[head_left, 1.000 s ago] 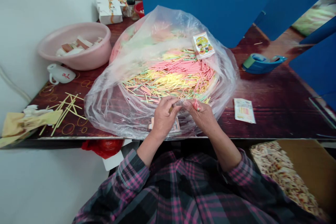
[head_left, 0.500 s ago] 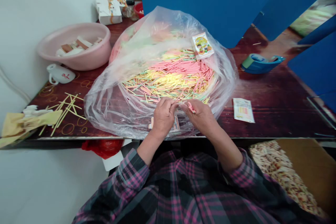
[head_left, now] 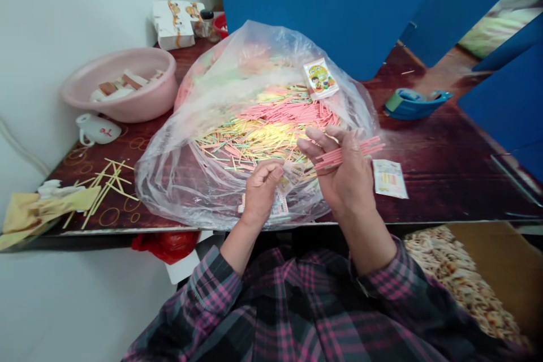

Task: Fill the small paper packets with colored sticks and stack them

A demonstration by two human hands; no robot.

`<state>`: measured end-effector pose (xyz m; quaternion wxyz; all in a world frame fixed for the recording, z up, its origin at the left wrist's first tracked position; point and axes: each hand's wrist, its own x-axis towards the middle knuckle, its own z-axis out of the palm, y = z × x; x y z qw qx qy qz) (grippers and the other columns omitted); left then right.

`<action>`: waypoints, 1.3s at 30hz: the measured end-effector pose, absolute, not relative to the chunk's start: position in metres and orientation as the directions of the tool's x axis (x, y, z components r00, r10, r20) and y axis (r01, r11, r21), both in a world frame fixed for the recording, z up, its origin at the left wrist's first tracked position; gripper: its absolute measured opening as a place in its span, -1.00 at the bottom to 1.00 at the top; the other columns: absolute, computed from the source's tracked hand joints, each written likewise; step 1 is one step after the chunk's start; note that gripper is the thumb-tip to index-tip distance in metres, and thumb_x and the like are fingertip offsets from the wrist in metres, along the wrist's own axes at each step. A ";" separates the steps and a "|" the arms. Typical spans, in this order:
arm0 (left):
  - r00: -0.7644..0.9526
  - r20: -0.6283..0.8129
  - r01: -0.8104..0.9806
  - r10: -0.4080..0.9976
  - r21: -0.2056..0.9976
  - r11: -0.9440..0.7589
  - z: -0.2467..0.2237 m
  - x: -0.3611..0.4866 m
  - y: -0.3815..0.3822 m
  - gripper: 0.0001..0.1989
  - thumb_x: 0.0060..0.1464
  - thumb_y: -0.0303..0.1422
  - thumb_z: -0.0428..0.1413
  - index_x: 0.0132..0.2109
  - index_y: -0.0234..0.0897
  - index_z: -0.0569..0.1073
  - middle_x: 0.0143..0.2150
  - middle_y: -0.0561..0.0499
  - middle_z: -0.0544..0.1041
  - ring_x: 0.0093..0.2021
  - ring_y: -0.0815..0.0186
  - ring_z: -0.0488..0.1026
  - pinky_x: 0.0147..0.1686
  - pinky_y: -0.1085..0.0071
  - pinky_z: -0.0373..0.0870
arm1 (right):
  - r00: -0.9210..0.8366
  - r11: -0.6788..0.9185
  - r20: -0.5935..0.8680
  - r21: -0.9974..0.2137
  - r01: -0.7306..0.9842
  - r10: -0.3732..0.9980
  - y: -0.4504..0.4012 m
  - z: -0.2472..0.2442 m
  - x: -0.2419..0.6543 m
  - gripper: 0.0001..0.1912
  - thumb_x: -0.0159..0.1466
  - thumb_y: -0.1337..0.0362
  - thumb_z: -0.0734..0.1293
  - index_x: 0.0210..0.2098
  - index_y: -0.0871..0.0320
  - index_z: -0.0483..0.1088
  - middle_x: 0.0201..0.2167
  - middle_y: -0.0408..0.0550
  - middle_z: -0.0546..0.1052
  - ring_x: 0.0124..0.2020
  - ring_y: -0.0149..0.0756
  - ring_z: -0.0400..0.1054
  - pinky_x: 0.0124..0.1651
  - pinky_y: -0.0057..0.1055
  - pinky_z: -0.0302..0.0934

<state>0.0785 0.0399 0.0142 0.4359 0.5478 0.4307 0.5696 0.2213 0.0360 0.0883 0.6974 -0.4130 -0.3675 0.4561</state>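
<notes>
Two hands (head_left: 259, 192) (head_left: 348, 181), one holding several pink sticks (head_left: 329, 159)

Glossy dark-red table (head_left: 436, 186), plain pale wall (head_left: 93, 0) left of the table, upright blue panel (head_left: 305, 5) behind the table, blue side panel (head_left: 509, 107) at the table's right, soft light reflecting off the table.

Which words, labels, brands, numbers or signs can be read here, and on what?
Nothing reads clearly as text.
White mug: red mark, not legible.
Cartoon pack: print too small.
White packet at right: print too small.
Clear packet in the left hand: print blurred.
White carton at back: print too small.
</notes>
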 end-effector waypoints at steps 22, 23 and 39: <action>0.004 0.220 -0.087 0.976 0.972 -0.218 0.013 0.087 0.036 -0.86 0.19 -0.26 0.19 -0.28 -0.20 0.60 -0.16 -0.04 0.60 -0.06 0.25 0.52 0.07 0.26 0.40 | 0.213 0.191 0.182 -0.981 -0.027 0.960 0.029 0.076 0.200 -0.41 0.40 -0.26 0.00 -0.08 0.00 0.42 -0.08 0.04 0.65 -0.04 -0.12 0.58 -0.20 -0.25 0.47; 0.008 0.215 -0.086 0.977 0.973 -0.213 0.014 0.087 0.035 -0.86 0.19 -0.27 0.20 -0.28 -0.20 0.60 -0.16 -0.03 0.60 -0.06 0.25 0.51 0.07 0.26 0.39 | 0.204 0.205 0.198 -0.979 -0.014 0.959 0.027 0.076 0.200 -0.42 0.41 -0.24 0.01 -0.08 0.00 0.43 -0.06 0.04 0.64 -0.03 -0.12 0.57 -0.17 -0.24 0.47; -0.016 0.170 -0.154 0.985 0.973 -0.170 0.014 0.094 0.031 -0.88 0.17 -0.28 0.19 -0.29 -0.22 0.56 -0.16 -0.03 0.56 -0.06 0.26 0.48 0.07 0.28 0.36 | 0.210 0.467 0.485 -0.874 0.133 0.849 0.015 0.076 0.201 -0.49 0.47 -0.09 0.09 -0.17 0.00 0.59 -0.14 -0.06 0.67 0.08 -0.16 0.51 0.44 -0.03 0.02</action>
